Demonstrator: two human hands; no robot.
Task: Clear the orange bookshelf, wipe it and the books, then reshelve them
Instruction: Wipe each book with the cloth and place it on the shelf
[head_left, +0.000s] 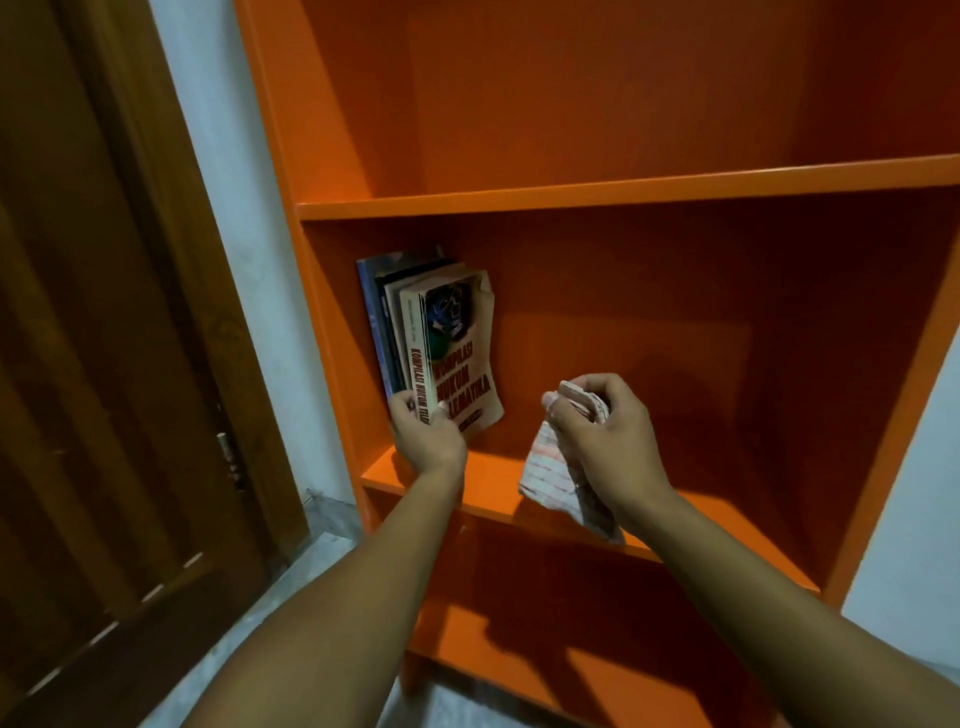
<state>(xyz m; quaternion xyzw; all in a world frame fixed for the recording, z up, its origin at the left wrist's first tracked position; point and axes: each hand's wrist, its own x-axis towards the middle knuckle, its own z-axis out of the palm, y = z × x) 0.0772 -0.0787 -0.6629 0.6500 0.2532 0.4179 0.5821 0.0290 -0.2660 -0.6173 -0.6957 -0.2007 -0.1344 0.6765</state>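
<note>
The left hand (427, 434) grips the bottom corner of a small stack of books (434, 332), thumb on the front cover and fingers curled round the spines. The books stand on end on the middle board of the orange bookshelf (597, 195), pressed into its left corner and leaning a little to the right. The front book (460, 358) is tan with red lettering and a worn, curled top corner; darker books stand behind it, toward the side wall.

Just right of that hand, and apart from the books, the right hand (605, 439) holds a bunched, pale striped cloth (550, 478), fingers curled round its top while the loose end hangs down over the front edge of the board.

Left of the left arm a brown wooden door (104, 338) stands beside a strip of white wall (244, 208).
</note>
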